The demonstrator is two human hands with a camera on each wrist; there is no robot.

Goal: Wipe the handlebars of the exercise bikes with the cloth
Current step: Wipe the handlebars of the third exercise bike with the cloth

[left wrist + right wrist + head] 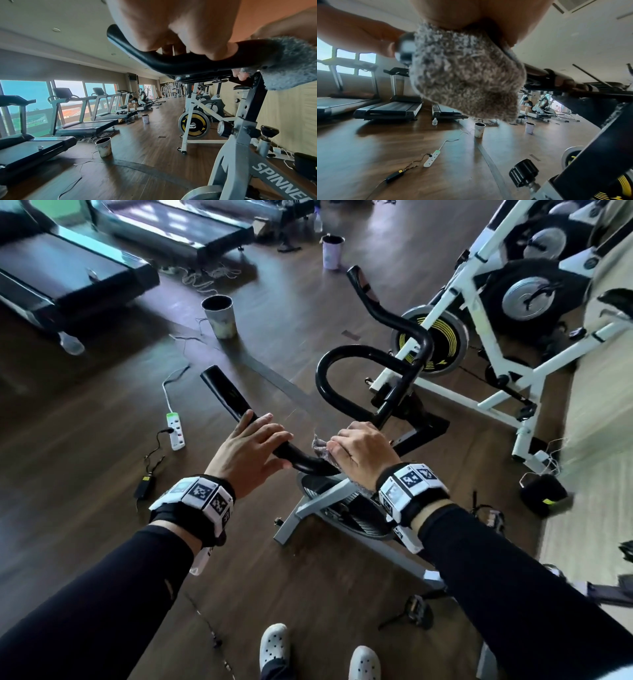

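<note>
The black handlebar (224, 392) of the grey bike (318, 501) stands in front of me, with a curved loop (325, 364) in its middle. My left hand (253, 443) rests on top of the left bar with fingers spread and nearly straight; in the left wrist view the palm (171, 27) lies on the handlebar (154, 60). Just to its right, my right hand (359, 446) grips a grey fluffy cloth (320, 448) wrapped round the bar near the stem. The cloth (465, 75) fills the right wrist view and appears at the right edge of the left wrist view as the cloth (283, 60).
A white exercise bike (479, 302) stands to the right, with more bikes behind it. Treadmills (68, 275) line the left side. On the wooden floor are two buckets (221, 316) (332, 251), a power strip (176, 429) with cables, and a black adapter (144, 486). A person (133, 102) sits far off.
</note>
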